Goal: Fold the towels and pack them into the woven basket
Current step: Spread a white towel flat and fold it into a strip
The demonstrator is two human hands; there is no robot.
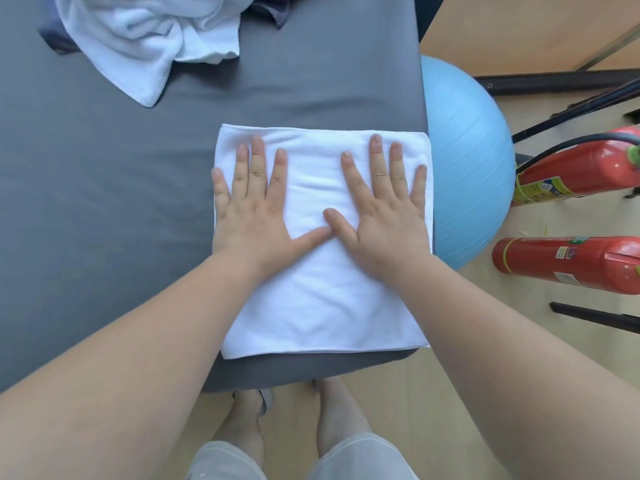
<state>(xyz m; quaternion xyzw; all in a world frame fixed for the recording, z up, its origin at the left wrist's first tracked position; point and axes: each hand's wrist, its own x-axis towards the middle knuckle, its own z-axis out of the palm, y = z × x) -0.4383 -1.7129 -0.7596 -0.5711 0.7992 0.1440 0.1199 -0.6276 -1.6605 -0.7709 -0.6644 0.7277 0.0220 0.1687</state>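
A white towel (322,306) lies folded into a rectangle on the near right corner of the grey padded table (104,188). My left hand (256,209) rests flat on its left half, fingers spread. My right hand (384,209) lies flat on its right half, fingers spread too, and the two thumbs meet in the middle. Neither hand grips anything. A crumpled white towel (149,36) lies at the table's far end. No woven basket is in view.
A dark grey cloth (273,12) lies behind the crumpled towel. To the right of the table are a blue exercise ball (467,161), two red fire extinguishers (568,265) and black metal legs (595,317) on the wooden floor. My feet are below the table's near edge.
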